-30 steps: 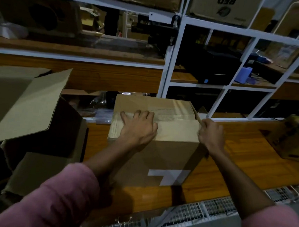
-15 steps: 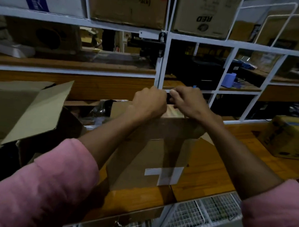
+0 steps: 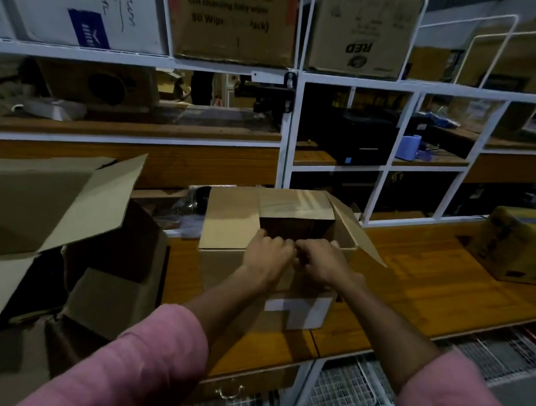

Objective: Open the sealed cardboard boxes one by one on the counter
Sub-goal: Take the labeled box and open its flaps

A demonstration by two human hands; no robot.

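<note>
two pink sleeves [image 3: 149,363] reach forward from the bottom edge, and the bare forearms meet over the near top edge of a cardboard box [image 3: 227,265] on the wooden counter [image 3: 416,289]. the left hand [image 3: 269,256] and the right hand [image 3: 321,262] sit knuckle to knuckle, touching each other, fingers curled down over the box's near rim; both seem to grip the near flap or edge there, though what exactly lies under the fingers is hidden. just below the hands, on the box's front face, is a white label [image 3: 299,311].

beyond the fingers the box is open: a dark gap shows inside, the left flap [image 3: 229,219] lies flat, the far flap [image 3: 294,204] carries a strip of tape, and the right flap [image 3: 357,234] slopes out to the right.

left of the left hand stands a bigger opened box [image 3: 61,206] with wide flaps spread. well to the right of the right hand, near the counter's edge, sits another box [image 3: 516,244], yellowish and closed.

behind it all rises a white metal rack [image 3: 287,127] with wooden shelves, holding cartons [image 3: 234,23] up top and a small blue object [image 3: 410,147] to the right.
</note>
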